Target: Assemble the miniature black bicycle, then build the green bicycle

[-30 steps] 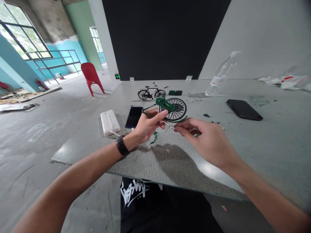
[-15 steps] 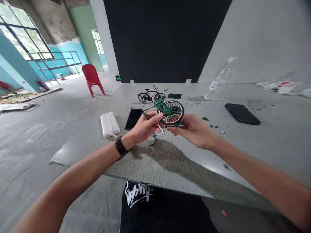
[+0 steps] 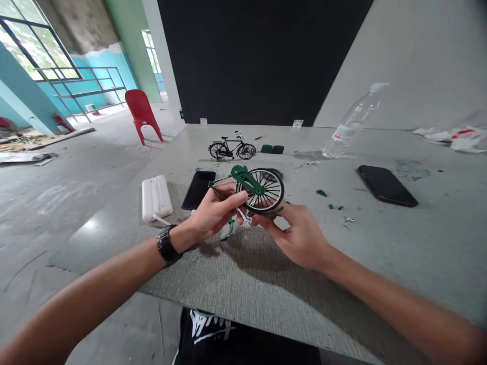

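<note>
Between my hands, above the table, is a green model bicycle [image 3: 248, 181], partly built, with one spoked black wheel on it. My left hand [image 3: 217, 207] grips the frame, its thumb lying near the wheel. My right hand [image 3: 294, 230] pinches the green mudguard under the wheel, and some of its fingertips are hidden behind it. A silver part [image 3: 244, 218] sticks out between the two hands. Just below my left hand a curved green piece [image 3: 228, 231] shows. Behind the held wheel lies another wheel [image 3: 277, 174], mostly covered.
A black model bicycle [image 3: 232, 147] stands at the back beside small dark green blocks [image 3: 272, 149]. On the left are a white power bank [image 3: 156, 197] and a phone [image 3: 198, 190]. To the right are small green pieces [image 3: 321, 193], a clear bottle [image 3: 352, 124] and another phone [image 3: 387, 186].
Both hands and the green model bicycle have come lower and nearer to me. My view has shifted slightly. The loose wheel behind now shows past the held one.
</note>
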